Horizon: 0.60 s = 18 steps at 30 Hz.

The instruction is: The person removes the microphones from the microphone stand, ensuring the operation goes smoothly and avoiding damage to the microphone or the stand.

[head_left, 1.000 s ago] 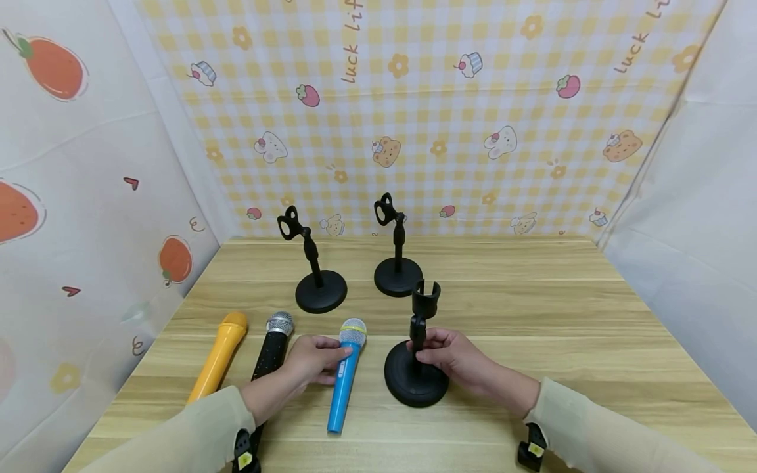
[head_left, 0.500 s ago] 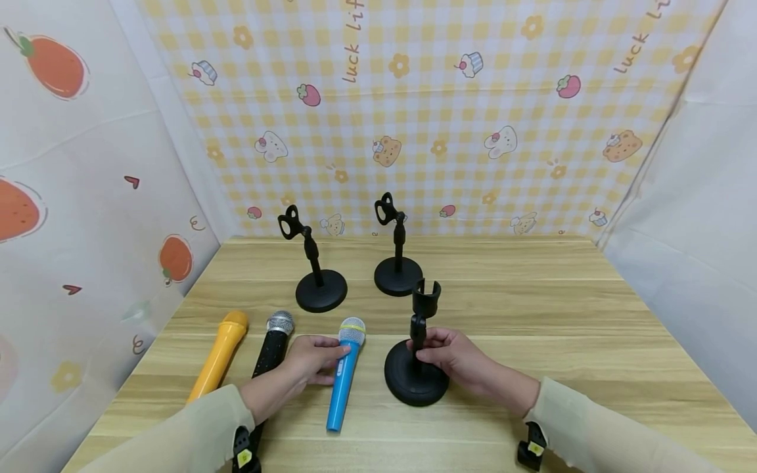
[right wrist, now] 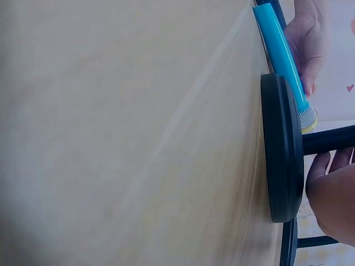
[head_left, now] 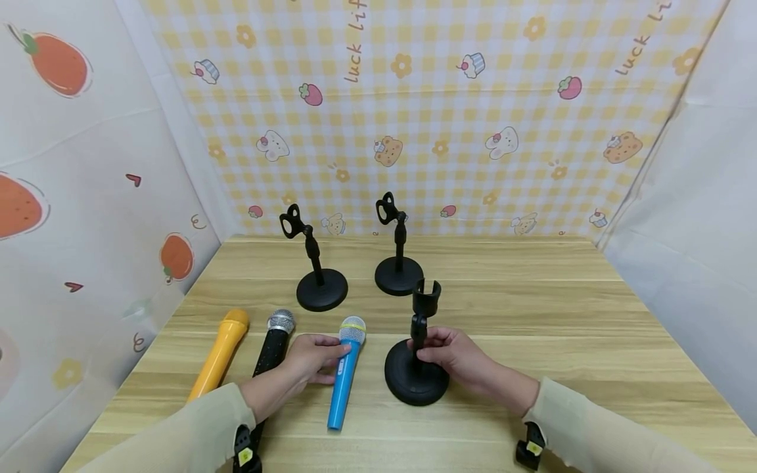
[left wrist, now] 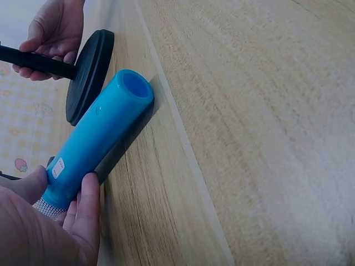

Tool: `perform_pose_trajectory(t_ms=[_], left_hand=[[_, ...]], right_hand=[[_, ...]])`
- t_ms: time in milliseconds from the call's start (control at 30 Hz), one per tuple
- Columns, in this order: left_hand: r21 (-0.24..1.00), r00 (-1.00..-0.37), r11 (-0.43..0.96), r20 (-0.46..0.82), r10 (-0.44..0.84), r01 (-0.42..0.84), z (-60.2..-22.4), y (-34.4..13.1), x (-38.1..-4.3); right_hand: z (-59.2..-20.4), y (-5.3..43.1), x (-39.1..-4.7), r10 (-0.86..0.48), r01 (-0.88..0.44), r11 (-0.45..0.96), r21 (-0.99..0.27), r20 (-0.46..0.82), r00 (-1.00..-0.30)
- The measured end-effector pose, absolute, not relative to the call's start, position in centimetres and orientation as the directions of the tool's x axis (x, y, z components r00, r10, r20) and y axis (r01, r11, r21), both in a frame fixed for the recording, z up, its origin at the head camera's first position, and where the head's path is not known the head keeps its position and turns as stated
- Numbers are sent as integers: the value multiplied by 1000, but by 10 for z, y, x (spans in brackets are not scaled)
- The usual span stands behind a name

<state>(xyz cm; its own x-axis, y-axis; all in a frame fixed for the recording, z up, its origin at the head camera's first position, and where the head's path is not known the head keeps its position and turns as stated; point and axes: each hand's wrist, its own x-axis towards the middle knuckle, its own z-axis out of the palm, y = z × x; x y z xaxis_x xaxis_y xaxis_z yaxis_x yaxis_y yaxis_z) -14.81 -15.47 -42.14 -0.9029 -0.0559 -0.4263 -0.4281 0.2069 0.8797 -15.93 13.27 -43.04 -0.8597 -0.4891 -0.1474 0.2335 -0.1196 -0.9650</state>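
My left hand [head_left: 313, 361] pinches a blue microphone [head_left: 344, 387] just below its silver mesh head, thumb on one side and fingers on the other. The microphone lies along the wooden table, head pointing away from me; its hollow blue end [left wrist: 136, 84] faces the camera in the left wrist view. My right hand [head_left: 455, 358] grips the thin post of a black microphone stand [head_left: 416, 387], whose round base sits on the table right of the microphone. An unfilled clip [head_left: 426, 299] tops this stand. In the right wrist view the base [right wrist: 282, 149] stands between camera and microphone.
Two more black microphone stands, one at the left [head_left: 322, 290] and one farther back [head_left: 399, 276], stand behind my hands. A black microphone [head_left: 273, 348] lies partly under my left forearm, with a yellow microphone [head_left: 219, 355] beside it. Patterned cloth [head_left: 443, 118] hangs behind the table.
Both hands keep their holds on the blue microphone and the stand. The whole head view has shifted very slightly; nothing else visibly moves.
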Motion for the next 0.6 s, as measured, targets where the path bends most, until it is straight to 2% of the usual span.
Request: perform_pose_trajectory(t_ms=[367,600], left_hand=[[875,-899,208,-435,-61,-437,-422,-155,-149],[879,-902,207,-428,-56,-430,-421,-155,-148]], right_hand=[[-428,132,-162,-471,113,-105,-988,-50,-881],[-417,140,-174,-430,88,-120,-989,-28,-903]])
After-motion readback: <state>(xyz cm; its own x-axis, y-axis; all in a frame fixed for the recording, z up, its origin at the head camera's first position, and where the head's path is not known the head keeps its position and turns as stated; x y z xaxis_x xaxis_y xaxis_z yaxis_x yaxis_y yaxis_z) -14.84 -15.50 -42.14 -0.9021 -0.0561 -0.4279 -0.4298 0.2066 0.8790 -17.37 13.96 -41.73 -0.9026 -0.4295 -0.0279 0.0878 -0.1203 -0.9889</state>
